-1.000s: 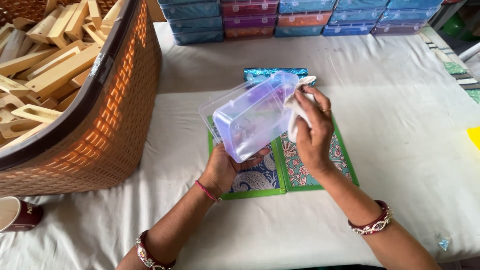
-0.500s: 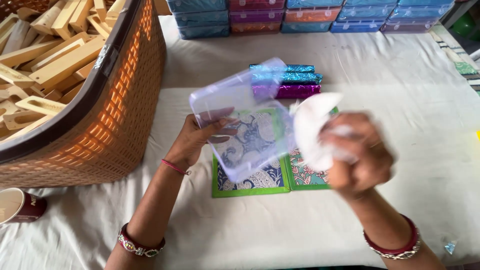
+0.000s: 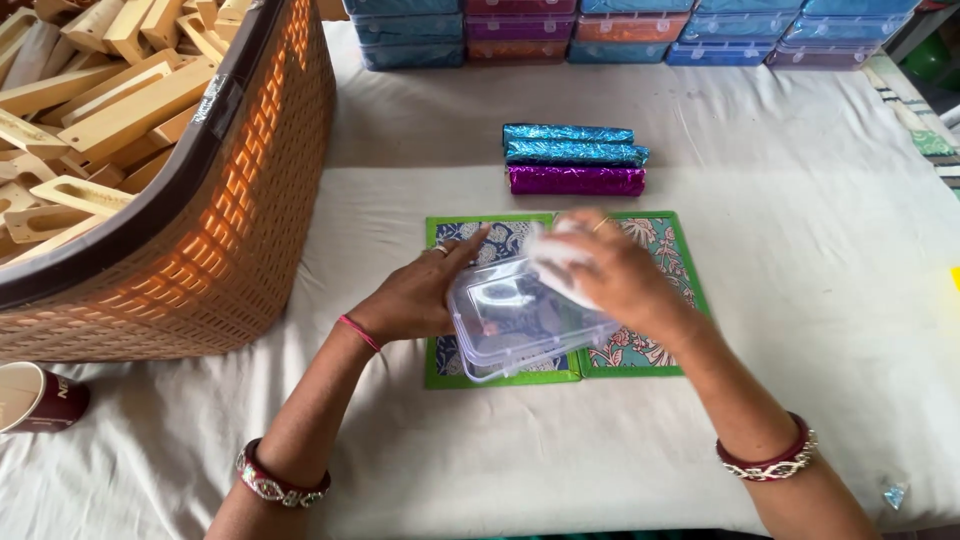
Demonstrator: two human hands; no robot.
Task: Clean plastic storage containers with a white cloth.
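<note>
A clear plastic box [image 3: 520, 330] lies low over a green-edged patterned board [image 3: 640, 350] in the middle of the white-covered table. My left hand [image 3: 415, 295] grips the box at its left side. My right hand [image 3: 625, 280] is closed around a crumpled white cloth [image 3: 555, 262] and presses it against the box's far right corner. Both wrists wear bangles. Just behind the board lie three foil-wrapped bars [image 3: 570, 158], two teal and one purple.
A large orange woven basket [image 3: 250, 230] full of wooden pieces [image 3: 100, 90] fills the left side. A dark red paper cup [image 3: 40, 398] stands at the near left edge. Coloured flat boxes [image 3: 620, 30] are stacked along the far edge.
The box was held up and tilted in the air; now it is down over the board. My right hand with the cloth swung away to the right, then came back onto the box.
</note>
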